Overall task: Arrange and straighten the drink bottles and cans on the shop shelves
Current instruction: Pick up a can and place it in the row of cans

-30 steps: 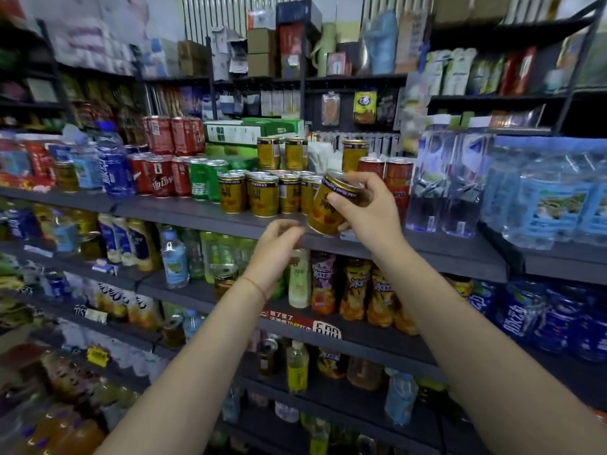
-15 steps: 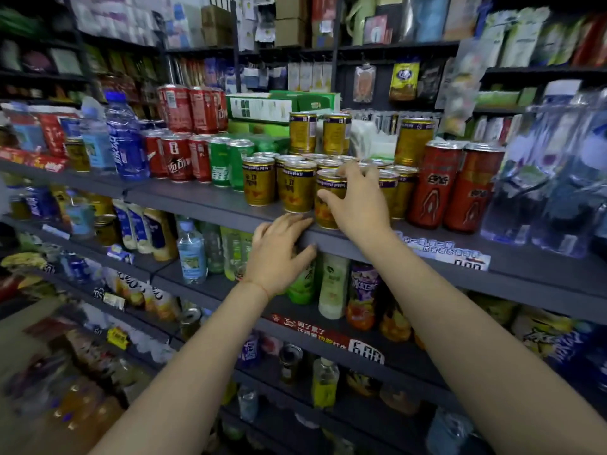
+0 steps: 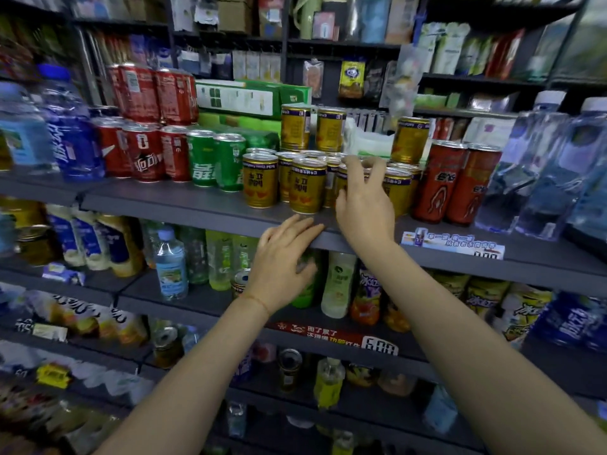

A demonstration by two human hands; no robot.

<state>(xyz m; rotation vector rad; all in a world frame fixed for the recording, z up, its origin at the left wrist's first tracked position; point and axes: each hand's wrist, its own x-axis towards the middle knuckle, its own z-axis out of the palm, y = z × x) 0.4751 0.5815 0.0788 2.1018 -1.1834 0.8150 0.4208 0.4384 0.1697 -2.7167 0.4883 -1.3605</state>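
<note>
Two hands work at the shelf (image 3: 184, 205): the right hand (image 3: 364, 205) curls its fingers around a gold can (image 3: 342, 188) near the front edge, while the left hand (image 3: 282, 261) rests open-fingered on that edge.

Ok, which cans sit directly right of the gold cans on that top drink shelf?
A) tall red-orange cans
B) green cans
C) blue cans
A: two tall red-orange cans stand just right of the gold cans, ahead of the water bottles; the green cans sit on the left.
</note>
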